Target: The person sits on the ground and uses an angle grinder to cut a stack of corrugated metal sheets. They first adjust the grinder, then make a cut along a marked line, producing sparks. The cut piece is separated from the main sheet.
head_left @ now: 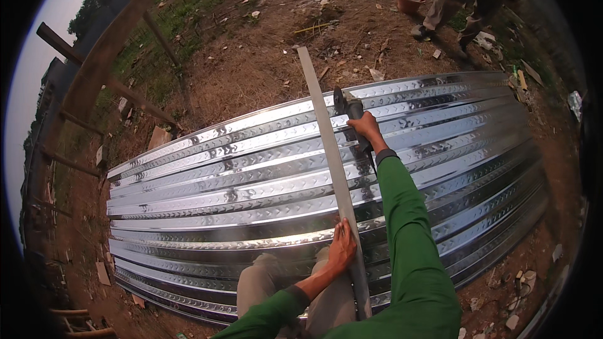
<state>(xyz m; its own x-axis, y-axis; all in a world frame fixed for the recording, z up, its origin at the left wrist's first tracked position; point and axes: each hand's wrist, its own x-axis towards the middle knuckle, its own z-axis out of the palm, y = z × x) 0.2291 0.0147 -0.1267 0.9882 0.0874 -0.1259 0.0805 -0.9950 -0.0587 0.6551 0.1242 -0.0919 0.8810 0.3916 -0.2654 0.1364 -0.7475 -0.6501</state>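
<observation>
A long, pale straight bar [326, 138] lies across a ribbed, shiny metal sheet [207, 194], its far end reaching past the sheet's far edge. My left hand [342, 246] rests on the near part of the bar, fingers stretched out along it. In my right hand [366, 124] is a dark angle grinder [354, 110], held just right of the bar near the far edge. Its disc end points away from me; whether the disc touches the metal I cannot tell. My hand hides part of the grinder's body.
Beyond the sheet spreads brown dirt [251, 56] with dry grass and litter. Another person's legs [449, 0] stand at the far right, near a reddish bucket [409, 1]. A wooden frame [103, 69] rises on the left. My knees [259, 279] are over the sheet's near part.
</observation>
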